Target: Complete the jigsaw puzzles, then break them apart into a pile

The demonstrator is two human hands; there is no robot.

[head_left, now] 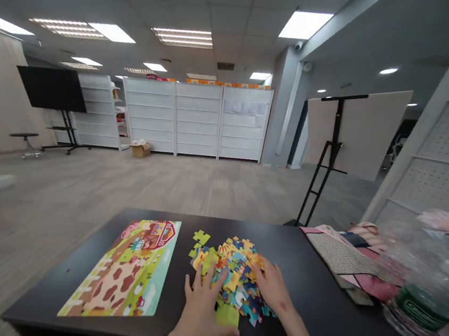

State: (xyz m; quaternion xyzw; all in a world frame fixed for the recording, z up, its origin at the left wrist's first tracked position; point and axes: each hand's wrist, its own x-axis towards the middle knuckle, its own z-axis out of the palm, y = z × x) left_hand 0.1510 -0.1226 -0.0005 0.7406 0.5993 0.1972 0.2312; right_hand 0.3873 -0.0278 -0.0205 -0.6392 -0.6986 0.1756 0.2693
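A heap of multicoloured jigsaw pieces (239, 279) lies in the middle of the black table (316, 284). My left hand (202, 307) rests spread on the heap's near left side, its fingers apart, over a lime-green piece (228, 318). My right hand (272, 288) lies on the heap's right side, with its fingertips on the pieces. Neither hand visibly grips a piece. One yellow-green piece (201, 236) sits apart beyond the heap. To the left is a farm-scene puzzle picture (121, 269) showing a red barn and a cow-patterned field.
Patterned cloth (343, 260) and a crumpled clear plastic bag with a green-labelled bottle (422, 309) occupy the table's right end. Beyond the far edge stand an easel with a board (333, 142), white shelving (195, 119), and a cardboard box (141, 150).
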